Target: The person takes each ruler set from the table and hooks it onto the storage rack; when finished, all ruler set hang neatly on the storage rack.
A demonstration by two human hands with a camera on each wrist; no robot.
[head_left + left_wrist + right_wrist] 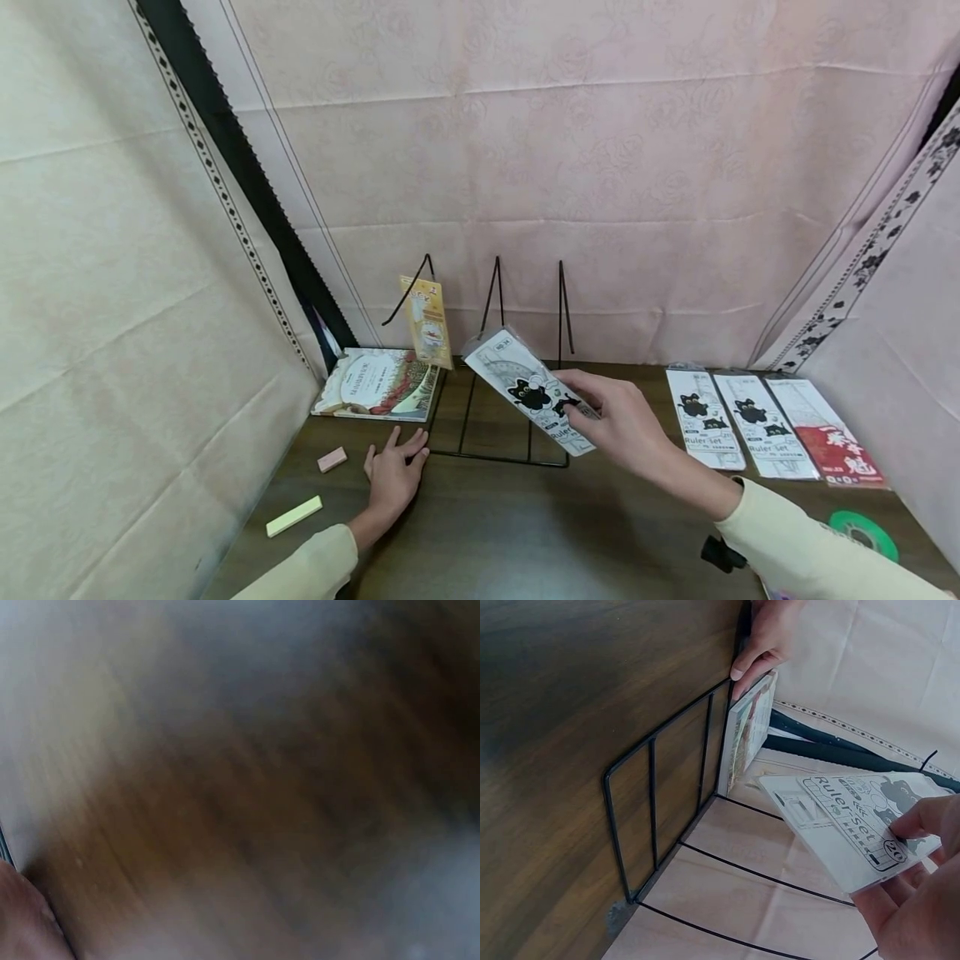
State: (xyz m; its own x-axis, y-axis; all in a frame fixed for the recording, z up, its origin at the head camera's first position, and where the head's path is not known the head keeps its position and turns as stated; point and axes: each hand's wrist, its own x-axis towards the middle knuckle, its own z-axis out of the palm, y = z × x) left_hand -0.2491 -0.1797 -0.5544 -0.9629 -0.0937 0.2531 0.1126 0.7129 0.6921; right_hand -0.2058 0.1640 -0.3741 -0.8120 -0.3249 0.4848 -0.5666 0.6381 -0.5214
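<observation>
On the table [487, 533] stood the black wire rack [495, 458]; the right hand [618, 417] pinched the tilted Ruler Set packet [528, 393], its top right by the middle hook [489, 296]! The left hand [395, 477], fingers spread, touched the rack's left corner.

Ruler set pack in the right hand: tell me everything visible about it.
The ruler set pack is a long, flat rectangle, white with black print: "Ruler set" lettering, a circled "20", cartoon black animals. It looks like card and rulers in a clear plastic sleeve. The right hand grips it near its lower end, thumb on the printed face. It's tilted, held above the base of the black wire rack; contact with the middle prong can't be told.
</observation>
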